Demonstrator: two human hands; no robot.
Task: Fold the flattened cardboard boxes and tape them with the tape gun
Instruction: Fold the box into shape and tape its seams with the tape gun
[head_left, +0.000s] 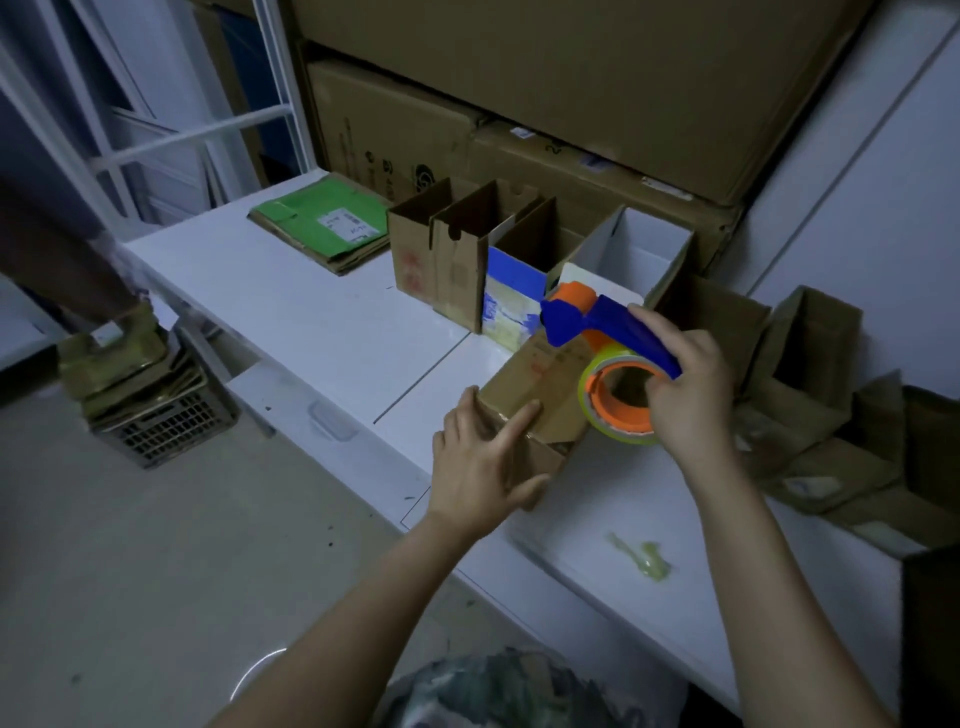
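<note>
1. A small cardboard box (535, 379) sits on the white worktop (311, 312), near its front edge, with its flaps closed on top.
2. The left hand (483, 462) rests on the near corner of the box. Its fingers (517, 423) are spread and fairly straight, the index finger lies flat along the top, and the thumb sits against the near side.
3. The right hand (685, 384) grips the tape gun (613, 322), curled round its blue handle. The gun's orange roller and its roll of tape (618, 402) are at the far right edge of the box.
4. A row of open upright boxes (457, 249) stands at the back of the worktop, with a flattened green carton (322, 218) to their left.
5. More folded boxes (810, 364) crowd the right end.
6. A crumpled scrap of tape (644, 561) lies near the front edge.
7. A crate (161, 421) stacked with flat cardboard stands on the floor to the left.
</note>
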